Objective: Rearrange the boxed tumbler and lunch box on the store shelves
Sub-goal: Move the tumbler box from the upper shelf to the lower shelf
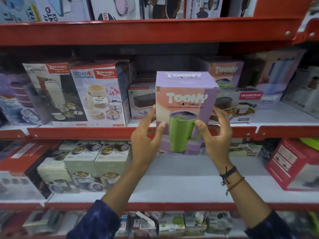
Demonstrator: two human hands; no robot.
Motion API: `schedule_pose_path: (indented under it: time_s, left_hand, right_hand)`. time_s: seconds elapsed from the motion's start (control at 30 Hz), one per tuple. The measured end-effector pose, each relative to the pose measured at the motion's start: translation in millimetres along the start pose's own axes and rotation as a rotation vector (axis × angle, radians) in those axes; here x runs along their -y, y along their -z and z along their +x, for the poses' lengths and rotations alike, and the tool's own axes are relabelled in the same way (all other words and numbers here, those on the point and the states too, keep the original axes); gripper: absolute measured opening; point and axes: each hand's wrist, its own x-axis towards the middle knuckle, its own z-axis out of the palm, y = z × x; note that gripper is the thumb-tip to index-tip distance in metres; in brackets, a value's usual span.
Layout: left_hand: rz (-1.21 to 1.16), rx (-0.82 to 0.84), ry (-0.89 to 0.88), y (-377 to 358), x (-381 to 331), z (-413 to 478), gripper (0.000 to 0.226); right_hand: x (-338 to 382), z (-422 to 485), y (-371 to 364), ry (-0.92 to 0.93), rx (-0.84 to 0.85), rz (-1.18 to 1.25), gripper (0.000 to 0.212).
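Left hand [146, 140], right hand [215, 135] hold lilac-peach Toony box [186, 100], green tumbler pictured

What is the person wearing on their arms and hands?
Both sleeves, the left sleeve and right sleeve, are dark blue with paler mottled patches, ending partway up the forearms. The right wrist wears knotted black threads and a thin brown cord with a small charm. The left hand and right hand show no rings; the left wrist is bare.
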Motion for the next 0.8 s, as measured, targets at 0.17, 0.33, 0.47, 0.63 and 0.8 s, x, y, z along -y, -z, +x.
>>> schedule_pose_path:
  time_s: [0.17, 0.33, 0.47, 0.63, 0.8]
  left_hand:
    - [0.101, 0.114, 0.02, -20.6, 4.2, -53.9, 0.051]
    - [0.129, 0.237, 0.11, -39.2, 29.0, -97.2, 0.053]
    - [0.155, 0.32, 0.204, -56.5, 56.5, -123.4, 0.053]
    - [0.154, 0.396, 0.331, -79.2, 82.0, -144.7, 0.051]
    - [0.16, 0.46, 0.464, -96.2, 106.7, -156.9, 0.047]
  right_hand:
    - [-29.1, -40.8, 38.6, -0.097, 0.091, -0.105, 0.06]
    - [-64.3, -81.3, 64.3, -0.193, 0.184, -0.199, 0.053]
    - [-93.2, -110.6, 73.4, -0.297, 0.246, -0.197, 0.043]
    - [-122.9, -132.9, 71.6, -0.499, 0.308, -0.14, 0.048]
    - [-150.6, -142.5, 67.6, -0.613, 0.383, -0.184, 0.046]
